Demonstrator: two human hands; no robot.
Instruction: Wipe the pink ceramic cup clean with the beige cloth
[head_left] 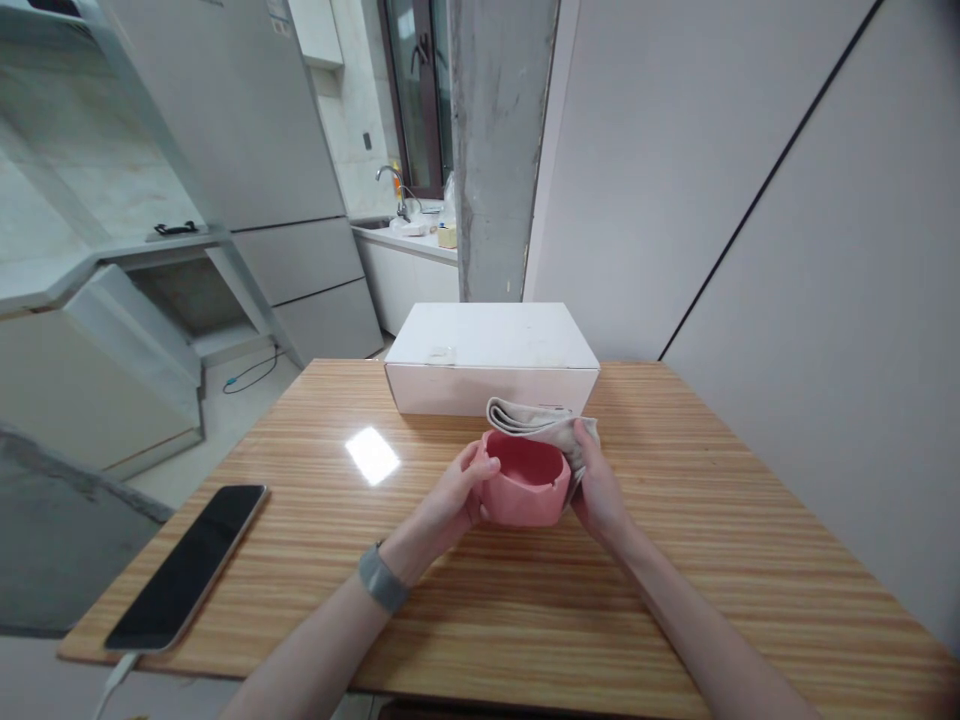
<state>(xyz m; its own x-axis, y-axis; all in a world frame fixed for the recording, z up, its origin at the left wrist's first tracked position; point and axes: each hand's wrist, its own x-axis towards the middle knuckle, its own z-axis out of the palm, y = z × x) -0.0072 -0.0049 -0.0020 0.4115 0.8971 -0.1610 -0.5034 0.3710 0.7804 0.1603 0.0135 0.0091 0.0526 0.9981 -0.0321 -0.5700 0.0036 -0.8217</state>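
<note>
Our forearms come up from the bottom of the frame, a grey band on the left wrist, and meet at the pink bowl point(523, 488) standing on the desk point(750, 560) just below the middle of the frame. Our left hand point(450, 500) cups the bowl's left side, fingers curled around its wall with the thumb on the rim. Our right hand point(600, 490) presses a folded beige cloth point(536, 420) against the bowl's right and far side, fingers closed on it. Just behind sits a white box point(491, 355). At lower left a dark phone point(187, 565) lies flat near the desk edge.
</note>
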